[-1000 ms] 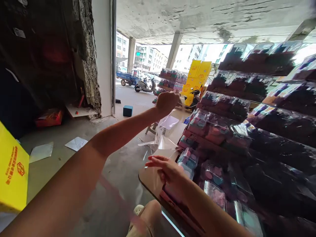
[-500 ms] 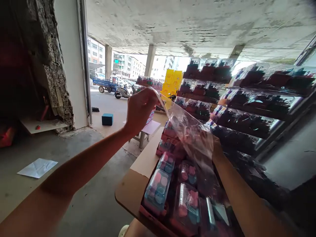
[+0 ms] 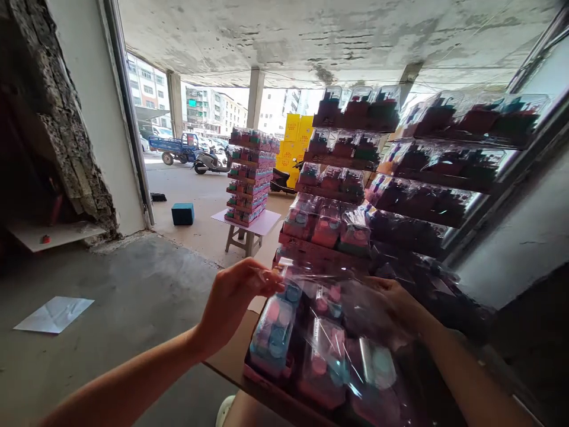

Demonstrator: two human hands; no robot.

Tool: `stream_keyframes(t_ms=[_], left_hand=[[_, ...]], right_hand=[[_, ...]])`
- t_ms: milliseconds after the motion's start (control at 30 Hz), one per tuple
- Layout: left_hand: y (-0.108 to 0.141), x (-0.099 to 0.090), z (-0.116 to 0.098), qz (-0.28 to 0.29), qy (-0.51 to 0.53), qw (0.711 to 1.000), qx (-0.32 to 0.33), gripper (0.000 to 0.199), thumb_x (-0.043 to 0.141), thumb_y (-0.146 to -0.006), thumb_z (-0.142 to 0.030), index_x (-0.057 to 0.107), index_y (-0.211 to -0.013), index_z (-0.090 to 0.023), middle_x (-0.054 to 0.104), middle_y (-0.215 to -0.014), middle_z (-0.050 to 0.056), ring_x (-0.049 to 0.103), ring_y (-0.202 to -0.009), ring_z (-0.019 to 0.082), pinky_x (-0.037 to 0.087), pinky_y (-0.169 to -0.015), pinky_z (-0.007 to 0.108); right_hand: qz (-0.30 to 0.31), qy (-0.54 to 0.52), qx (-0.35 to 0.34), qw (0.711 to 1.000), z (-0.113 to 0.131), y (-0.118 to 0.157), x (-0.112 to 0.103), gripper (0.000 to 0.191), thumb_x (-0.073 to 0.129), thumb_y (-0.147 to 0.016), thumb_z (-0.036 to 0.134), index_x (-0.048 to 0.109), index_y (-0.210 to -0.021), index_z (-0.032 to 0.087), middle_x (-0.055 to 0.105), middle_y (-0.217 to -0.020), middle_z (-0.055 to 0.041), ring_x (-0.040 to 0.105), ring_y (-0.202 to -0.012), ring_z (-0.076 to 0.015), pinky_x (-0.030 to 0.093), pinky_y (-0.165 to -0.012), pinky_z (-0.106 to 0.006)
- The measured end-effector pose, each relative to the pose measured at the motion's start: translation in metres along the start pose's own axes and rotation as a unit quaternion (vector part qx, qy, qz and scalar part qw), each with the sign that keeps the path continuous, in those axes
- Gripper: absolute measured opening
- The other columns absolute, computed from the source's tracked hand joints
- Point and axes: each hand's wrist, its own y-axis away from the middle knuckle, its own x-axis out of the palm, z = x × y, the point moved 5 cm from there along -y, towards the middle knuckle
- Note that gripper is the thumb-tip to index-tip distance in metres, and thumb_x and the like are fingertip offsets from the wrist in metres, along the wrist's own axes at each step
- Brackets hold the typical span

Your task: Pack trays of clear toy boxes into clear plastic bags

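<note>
A clear plastic film (image 3: 329,279) stretches between my two hands over the far end of a dark red tray (image 3: 267,385). Several clear-lidded packs with pink and blue round items, such as the near left pack (image 3: 273,338), sit in the tray. My left hand (image 3: 244,287) pinches the film at the tray's far left corner, fingers closed. On the far right, my right hand (image 3: 393,299) has its fingers closed on the film's other side, partly in shadow. The tray rests on a brown board (image 3: 231,350).
Stacked trays of wrapped packs (image 3: 329,231) rise just beyond the tray and to the right. Farther off are a stool (image 3: 244,237) bearing another stack, yellow boxes (image 3: 291,142) and a blue block (image 3: 182,213). White paper (image 3: 56,314) lies on the floor at left.
My left hand has come down from high up to the tray's far left corner, bringing the film low over the packs. The view has shifted, and the stack on the stool now shows.
</note>
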Motion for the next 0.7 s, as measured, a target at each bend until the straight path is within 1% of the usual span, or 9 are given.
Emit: stream_keyframes(t_ms=[67, 133, 233, 300, 333, 467, 567, 633, 700], left_hand=[[0.016, -0.003, 0.006, -0.009, -0.044, 0.998, 0.033, 0.017, 0.052, -0.083, -0.02, 0.065, -0.073, -0.017, 0.072, -0.078, 0.003, 0.069, -0.073, 0.016, 0.055, -0.065, 0.023], [0.031, -0.006, 0.009, -0.01, -0.094, 0.991, 0.094, 0.015, 0.053, -0.08, -0.015, 0.065, -0.071, -0.017, 0.072, -0.078, 0.003, 0.068, -0.073, 0.016, 0.054, -0.065, 0.021], [0.048, -0.008, 0.021, 0.043, -0.138, 0.976, 0.166, 0.012, 0.056, -0.077, -0.01, 0.065, -0.075, -0.018, 0.072, -0.08, 0.003, 0.068, -0.073, 0.015, 0.054, -0.067, 0.021], [0.055, -0.009, 0.032, 0.098, -0.155, 0.966, 0.181, 0.012, 0.058, -0.076, -0.008, 0.065, -0.078, -0.018, 0.071, -0.081, 0.004, 0.068, -0.073, 0.015, 0.054, -0.068, 0.021], [0.057, -0.01, 0.039, 0.125, -0.158, 0.963, 0.181, 0.012, 0.059, -0.076, -0.008, 0.066, -0.079, -0.018, 0.071, -0.081, 0.004, 0.067, -0.073, 0.015, 0.054, -0.068, 0.021], [0.053, -0.014, 0.057, 0.196, -0.143, 0.96, 0.139, 0.011, 0.06, -0.081, -0.021, 0.067, -0.073, -0.017, 0.071, -0.081, 0.008, 0.067, -0.074, 0.017, 0.054, -0.067, 0.024], [0.045, -0.013, 0.064, 0.223, -0.145, 0.96, 0.089, 0.018, 0.06, -0.081, -0.031, 0.067, -0.071, -0.017, 0.07, -0.085, 0.009, 0.067, -0.077, 0.019, 0.054, -0.07, 0.028], [0.041, -0.01, 0.067, 0.239, -0.153, 0.956, 0.068, 0.016, 0.061, -0.08, -0.031, 0.067, -0.072, -0.019, 0.07, -0.089, 0.009, 0.066, -0.079, 0.019, 0.053, -0.072, 0.03], [0.04, -0.005, 0.066, 0.255, -0.158, 0.952, 0.065, 0.013, 0.061, -0.08, -0.028, 0.067, -0.073, -0.019, 0.07, -0.091, 0.009, 0.066, -0.081, 0.019, 0.053, -0.074, 0.031]], right_hand=[[0.018, -0.016, 0.025, 0.999, -0.01, 0.005, -0.004, 0.042, 0.073, -0.059, 0.04, 0.069, -0.096, 0.02, 0.071, -0.08, -0.0068, 0.065, -0.066, -0.0221, 0.054, -0.056, -0.031], [0.004, -0.034, 0.028, 0.999, -0.018, 0.01, -0.011, 0.05, 0.071, -0.061, 0.043, 0.064, -0.106, 0.022, 0.07, -0.096, -0.0071, 0.066, -0.077, -0.0227, 0.054, -0.061, -0.03], [-0.094, -0.058, 0.005, 0.994, -0.026, 0.026, -0.025, 0.054, 0.073, -0.057, 0.045, 0.062, -0.105, 0.024, 0.064, -0.112, -0.0061, 0.064, -0.091, -0.0235, 0.055, -0.068, -0.029], [-0.153, -0.08, 0.007, 0.985, -0.03, 0.045, -0.028, 0.054, 0.073, -0.056, 0.046, 0.06, -0.103, 0.023, 0.065, -0.11, -0.0067, 0.064, -0.089, -0.023, 0.055, -0.067, -0.029], [-0.166, -0.094, 0.019, 0.981, -0.032, 0.055, -0.027, 0.053, 0.072, -0.057, 0.047, 0.06, -0.102, 0.022, 0.066, -0.105, -0.0076, 0.065, -0.084, -0.0221, 0.055, -0.063, -0.028], [-0.132, -0.163, 0.079, 0.975, -0.026, 0.089, -0.007, 0.054, 0.064, -0.066, 0.056, 0.054, -0.105, 0.02, 0.069, -0.084, -0.0088, 0.06, -0.062, -0.0161, 0.048, -0.047, -0.023], [-0.077, -0.221, 0.081, 0.969, -0.01, 0.099, 0.008, 0.067, 0.065, -0.066, 0.059, 0.045, -0.119, 0.024, 0.069, -0.085, -0.0063, 0.057, -0.058, -0.0132, 0.044, -0.044, -0.021], [-0.044, -0.249, 0.077, 0.964, 0.001, 0.1, 0.018, 0.077, 0.07, -0.062, 0.056, 0.038, -0.126, 0.027, 0.068, -0.082, -0.0031, 0.058, -0.061, -0.0132, 0.045, -0.046, -0.02], [-0.04, -0.256, 0.073, 0.963, 0.01, 0.1, 0.024, 0.084, 0.078, -0.055, 0.047, 0.038, -0.127, 0.028, 0.064, -0.07, 0.0024, 0.055, -0.055, -0.011, 0.044, -0.045, -0.018]])
